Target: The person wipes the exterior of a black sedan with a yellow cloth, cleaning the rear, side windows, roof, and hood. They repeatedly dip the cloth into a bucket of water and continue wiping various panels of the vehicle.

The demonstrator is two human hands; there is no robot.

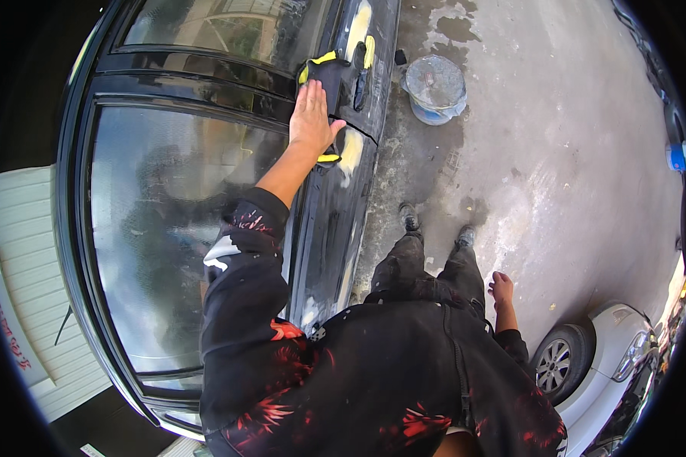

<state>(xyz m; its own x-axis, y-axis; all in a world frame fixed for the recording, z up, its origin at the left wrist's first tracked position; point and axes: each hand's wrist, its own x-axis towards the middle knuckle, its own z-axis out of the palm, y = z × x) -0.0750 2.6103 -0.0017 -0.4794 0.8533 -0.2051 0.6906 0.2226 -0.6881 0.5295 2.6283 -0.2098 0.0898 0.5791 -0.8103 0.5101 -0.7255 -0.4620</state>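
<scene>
My left hand (311,117) lies flat, thumb out, on the side of a black car, just below the windows. Under and around it is a black item with yellow trim (326,71), which looks like a work glove. Another yellow-trimmed part (328,157) shows by my wrist. Ahead of the fingers is a dark door handle (360,85) with a yellow strip beside it. Pale yellow filler patches mark the door (351,151) and the panel beyond. My right hand (501,288) hangs at my side, loosely curled, with nothing visible in it.
A lidded bucket (434,85) stands on the concrete floor (549,143) beside the car, with a small black object (400,57) near it. Behind my right side is a white car (603,394). A blue container (677,156) sits at the far right.
</scene>
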